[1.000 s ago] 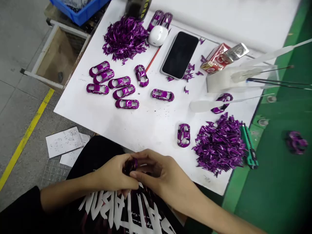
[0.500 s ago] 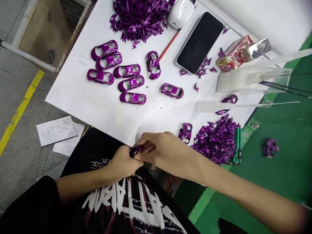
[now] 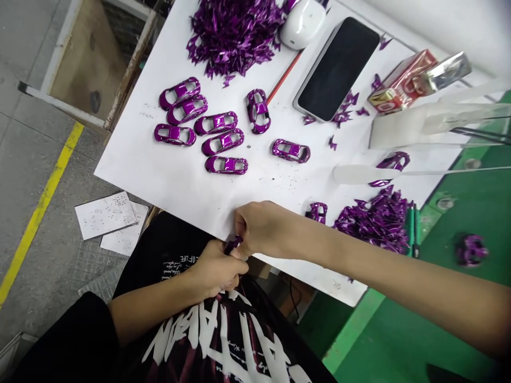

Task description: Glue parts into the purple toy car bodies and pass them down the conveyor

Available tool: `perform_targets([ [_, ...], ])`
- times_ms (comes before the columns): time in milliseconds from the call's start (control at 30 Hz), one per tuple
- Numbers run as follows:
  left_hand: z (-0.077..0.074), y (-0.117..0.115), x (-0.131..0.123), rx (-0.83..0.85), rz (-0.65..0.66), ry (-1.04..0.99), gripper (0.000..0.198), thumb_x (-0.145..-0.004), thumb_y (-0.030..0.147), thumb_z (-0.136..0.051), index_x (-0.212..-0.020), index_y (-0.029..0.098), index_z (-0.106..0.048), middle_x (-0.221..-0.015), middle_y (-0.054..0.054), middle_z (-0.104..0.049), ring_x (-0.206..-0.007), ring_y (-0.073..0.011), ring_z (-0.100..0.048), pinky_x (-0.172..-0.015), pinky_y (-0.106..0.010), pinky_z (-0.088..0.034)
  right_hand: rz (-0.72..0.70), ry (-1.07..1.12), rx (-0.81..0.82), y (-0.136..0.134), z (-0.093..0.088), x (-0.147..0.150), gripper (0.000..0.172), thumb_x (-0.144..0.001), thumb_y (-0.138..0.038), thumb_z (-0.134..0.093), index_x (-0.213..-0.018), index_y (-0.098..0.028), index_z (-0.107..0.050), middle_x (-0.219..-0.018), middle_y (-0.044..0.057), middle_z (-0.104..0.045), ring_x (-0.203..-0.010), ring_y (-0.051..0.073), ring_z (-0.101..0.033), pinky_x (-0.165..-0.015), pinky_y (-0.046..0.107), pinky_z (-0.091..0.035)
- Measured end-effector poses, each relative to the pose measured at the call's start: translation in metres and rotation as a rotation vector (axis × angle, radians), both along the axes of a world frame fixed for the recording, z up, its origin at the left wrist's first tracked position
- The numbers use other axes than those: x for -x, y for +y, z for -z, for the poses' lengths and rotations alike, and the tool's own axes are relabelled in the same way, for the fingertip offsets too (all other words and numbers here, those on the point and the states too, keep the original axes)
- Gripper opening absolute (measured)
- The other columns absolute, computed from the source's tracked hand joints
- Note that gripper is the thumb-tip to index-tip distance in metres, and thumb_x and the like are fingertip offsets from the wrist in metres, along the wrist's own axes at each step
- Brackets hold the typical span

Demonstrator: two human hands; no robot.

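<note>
Both my hands meet at the near edge of the white board (image 3: 175, 181), over my black printed shirt. My left hand (image 3: 215, 268) and my right hand (image 3: 261, 229) are closed together on one small purple toy car body (image 3: 232, 244), mostly hidden by the fingers. Several finished purple car bodies (image 3: 207, 133) lie in rows on the board's left half. Just right of my right wrist sit one more car body (image 3: 317, 211) and a heap of purple scraps (image 3: 379, 221).
A second purple scrap pile (image 3: 235, 34), a white earbud case (image 3: 301, 24), a black phone (image 3: 337, 69), a red pack (image 3: 403, 80) and clear plastic strips (image 3: 431, 125) lie farther back. Green cutters (image 3: 413, 223) rest on the green table edge. Paper sheets (image 3: 106, 215) lie on the floor.
My hands stay joined on the car body, with the right hand now shifted over it. The view has swung slightly, so the board sits a little lower and further right.
</note>
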State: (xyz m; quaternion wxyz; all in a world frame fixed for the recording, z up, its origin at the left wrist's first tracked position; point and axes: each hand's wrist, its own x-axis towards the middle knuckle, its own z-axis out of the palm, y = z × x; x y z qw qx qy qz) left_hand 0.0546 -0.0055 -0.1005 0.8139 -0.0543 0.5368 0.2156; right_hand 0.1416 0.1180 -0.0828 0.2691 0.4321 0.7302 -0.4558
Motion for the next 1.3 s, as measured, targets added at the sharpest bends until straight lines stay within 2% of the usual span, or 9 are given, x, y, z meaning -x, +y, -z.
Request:
perform_targets([
  [133,0.004,-0.007,0.015,-0.23,0.112,0.02,0.039,-0.076,0.007,-0.078,-0.06,0.02,-0.045,-0.044,0.009,-0.04,-0.04,-0.0064,-0.038,-0.043,-0.021,-0.03,0.072,0.18,-0.073,-0.018,-0.012,-0.025,0.03,-0.065,-0.004,-0.089,-0.078,-0.025,-0.071,-0.066,-0.005,-0.073,-0.057,0.02,-0.072,-0.046,0.025,-0.053],
  [233,0.0,-0.01,0.045,-0.495,0.233,-0.159,0.034,-0.08,0.038,-0.09,-0.078,0.016,-0.064,-0.067,0.0,-0.064,-0.06,-0.0119,-0.06,-0.059,-0.023,-0.049,0.159,0.472,-0.054,-0.039,-0.026,-0.045,0.022,-0.088,-0.013,-0.076,-0.103,-0.028,-0.073,-0.094,-0.003,-0.081,-0.083,0.019,-0.08,-0.069,0.027,-0.065],
  [333,-0.013,-0.005,0.077,-0.584,0.232,-0.304,0.057,-0.097,0.069,-0.061,-0.098,0.013,-0.071,-0.085,-0.008,-0.071,-0.072,-0.0157,-0.068,-0.067,-0.027,-0.056,0.258,0.682,-0.185,-0.061,-0.033,-0.055,0.017,-0.101,-0.026,-0.07,-0.117,-0.029,-0.068,-0.106,-0.001,-0.08,-0.091,0.018,-0.079,-0.077,0.029,-0.067],
  [433,-0.029,0.005,0.094,-0.717,0.355,-0.096,0.055,-0.107,0.06,-0.048,-0.093,0.014,-0.075,-0.083,-0.007,-0.072,-0.067,-0.0127,-0.064,-0.07,-0.027,-0.057,0.327,0.811,-0.426,-0.079,-0.03,-0.052,0.024,-0.102,-0.019,-0.069,-0.122,-0.031,-0.064,-0.111,0.0,-0.078,-0.102,0.017,-0.078,-0.084,0.028,-0.068],
  [567,-0.038,0.013,0.087,-0.949,0.418,0.297,0.03,-0.104,0.039,-0.065,-0.119,0.018,-0.08,-0.102,-0.008,-0.081,-0.088,-0.0184,-0.076,-0.085,-0.031,-0.064,0.464,0.762,-0.571,-0.098,-0.021,-0.049,0.049,-0.101,-0.014,-0.066,-0.146,-0.032,-0.055,-0.132,0.005,-0.073,-0.112,0.018,-0.076,-0.095,0.032,-0.067],
  [667,-0.035,0.015,0.074,-1.292,0.359,0.649,0.034,-0.097,0.029,-0.076,-0.129,0.019,-0.077,-0.121,-0.01,-0.081,-0.111,-0.0228,-0.079,-0.099,-0.034,-0.066,0.576,0.726,-0.611,-0.106,-0.018,-0.055,0.052,-0.102,-0.02,-0.068,-0.15,-0.031,-0.054,-0.135,0.007,-0.072,-0.111,0.02,-0.077,-0.096,0.035,-0.068],
  [833,-0.031,0.02,0.062,-1.819,0.312,0.918,0.05,-0.091,0.014,-0.08,-0.14,0.019,-0.069,-0.118,-0.01,-0.082,-0.108,-0.0222,-0.081,-0.095,-0.03,-0.068,0.609,0.837,-0.599,-0.106,-0.023,-0.067,0.051,-0.1,-0.018,-0.072,-0.149,-0.03,-0.059,-0.131,0.006,-0.075,-0.113,0.02,-0.077,-0.098,0.034,-0.068],
  [1167,-0.027,0.02,0.051,-1.883,0.197,0.944,0.042,-0.089,0.002,-0.077,-0.128,0.015,-0.073,-0.113,-0.009,-0.081,-0.101,-0.0196,-0.081,-0.089,-0.027,-0.07,0.65,0.935,-0.632,-0.089,-0.021,-0.066,0.029,-0.099,-0.01,-0.07,-0.121,-0.027,-0.075,-0.105,0.0,-0.081,-0.09,0.017,-0.079,-0.081,0.028,-0.07],
  [1300,-0.017,0.016,0.058,-1.911,0.276,1.092,0.045,-0.089,0.005,-0.079,-0.133,0.013,-0.07,-0.115,-0.01,-0.08,-0.102,-0.0191,-0.081,-0.092,-0.027,-0.07,0.587,0.977,-0.603,-0.091,-0.017,-0.059,0.04,-0.103,-0.013,-0.066,-0.139,-0.031,-0.069,-0.118,0.002,-0.079,-0.103,0.017,-0.079,-0.089,0.027,-0.068],
])
